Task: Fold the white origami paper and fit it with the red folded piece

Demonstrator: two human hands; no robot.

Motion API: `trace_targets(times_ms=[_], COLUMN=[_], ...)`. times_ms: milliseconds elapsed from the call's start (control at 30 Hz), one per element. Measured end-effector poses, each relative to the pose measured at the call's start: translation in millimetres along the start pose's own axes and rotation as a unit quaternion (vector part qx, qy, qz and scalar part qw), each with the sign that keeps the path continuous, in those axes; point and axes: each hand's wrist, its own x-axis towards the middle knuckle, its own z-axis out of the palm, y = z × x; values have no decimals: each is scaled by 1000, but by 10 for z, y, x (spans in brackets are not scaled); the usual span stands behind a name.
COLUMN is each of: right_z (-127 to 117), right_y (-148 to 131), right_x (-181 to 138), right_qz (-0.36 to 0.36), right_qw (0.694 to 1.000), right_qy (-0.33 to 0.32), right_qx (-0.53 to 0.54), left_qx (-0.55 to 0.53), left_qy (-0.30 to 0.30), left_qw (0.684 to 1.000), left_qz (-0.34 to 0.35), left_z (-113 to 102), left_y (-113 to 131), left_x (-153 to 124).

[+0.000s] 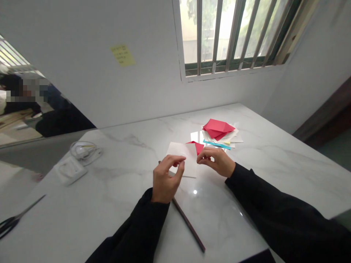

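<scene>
Both my hands hold one sheet of paper (pixel 182 152), white on the near face with a red corner folded over at its right. My left hand (pixel 165 178) pinches the sheet's near left edge, fingers curled closed. At the red corner, my right hand (pixel 216 160) pinches the paper with fingers pressed together. The sheet hovers just above the white marble table (pixel 274 171). Both arms wear black sleeves.
A stack of coloured papers with a folded red piece (pixel 218 128) on top lies beyond my hands. A dark thin stick (pixel 189 224) lies under my left wrist. Scissors (pixel 16 219) sit at the left edge, and a white box and cable (pixel 75 160) farther back left. A barred window is behind.
</scene>
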Motion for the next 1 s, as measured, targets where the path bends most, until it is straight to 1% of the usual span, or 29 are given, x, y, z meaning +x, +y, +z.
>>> trace_targets(times_ms=[67,133,167,233,333,467,567,700,833,1000], right_z=[9,20,25,38,54,60,64,83,95,82], right_y=[-76,-143,-171,-217,-256,-285,-316,-351,-353,-362], right_x=[-1,-3,-4,-8,-21,-43,-54,-67,-78,-74], right_qz=[-27,-57,-71,-96,-116,-110,-100,-91,-82,-89], right_qw=[999,997,996,994,992,993,993,993,992,991], right_qy=[37,56,59,58,44,36,42,57,81,95], right_qx=[6,10,13,18,25,34,45,45,39,41], left_qx=[-72,-157,-191,-236,-270,-304,-325,-355,-377,-378], left_qy=[-44,-101,-123,-147,-165,-185,-192,-194,-175,-158], left_qw=[994,971,957,938,921,896,880,864,855,863], left_qz=[-74,-152,-179,-208,-227,-264,-288,-301,-311,-294], left_z=[49,82,93,110,123,129,133,149,176,201], left_y=[16,5,-5,-28,-52,-61,-76,-114,-126,-116], left_x=[-23,-26,-24,-24,-40,-70,-76,-80,-97,-108])
